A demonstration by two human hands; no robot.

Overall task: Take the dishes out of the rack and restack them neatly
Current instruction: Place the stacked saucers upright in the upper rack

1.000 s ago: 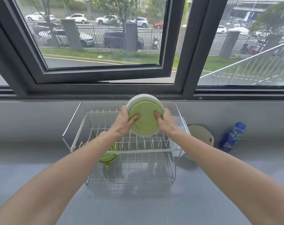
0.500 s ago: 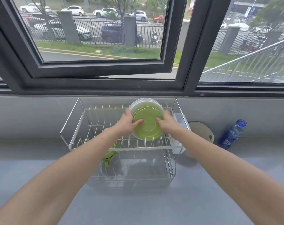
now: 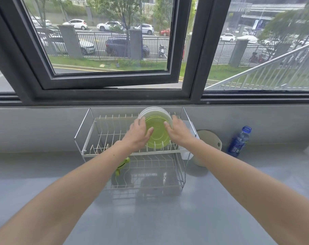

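Observation:
A white two-tier wire dish rack (image 3: 90,138) stands on the grey counter under the window. At the right end of its upper tier a green plate (image 3: 158,134) stands on edge among the tines, with white plates (image 3: 155,111) upright behind it. My left hand (image 3: 137,134) grips the stack's left rim and my right hand (image 3: 179,132) grips its right rim. A green cup (image 3: 122,165) sits on the lower tier, partly hidden by my left forearm.
A round beige board (image 3: 210,140) leans on the wall right of the rack, with a blue bottle (image 3: 239,141) further right. A white holder (image 3: 190,126) hangs on the rack's right side. The grey counter (image 3: 150,218) stretches in front.
Both hands have lowered the stack of plates from above the rack down into the tines of the upper tier.

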